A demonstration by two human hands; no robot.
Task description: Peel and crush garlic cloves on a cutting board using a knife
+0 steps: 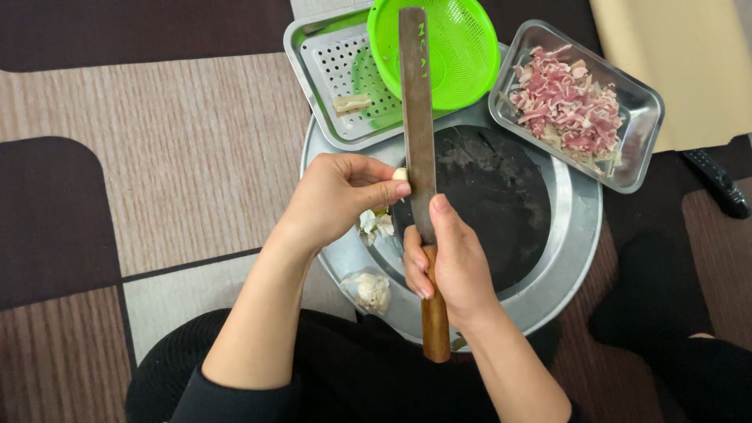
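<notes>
My right hand (446, 262) grips the wooden handle of a long knife (416, 117), blade pointing away from me, thumb laid along the blade. My left hand (341, 196) pinches a small pale garlic clove (399, 173) against the blade's left side. Loose garlic skins (376, 223) lie just below the clove. Both hands hover over a dark round chopping board (501, 196) that sits in a large round metal tray (576, 235).
A garlic bulb in a thin bag (370, 290) lies on the tray's near rim. Behind are a perforated metal tray (333, 70), a green plastic colander (462, 47), and a metal pan of sliced raw meat (572, 102). A remote control (717, 180) lies at right.
</notes>
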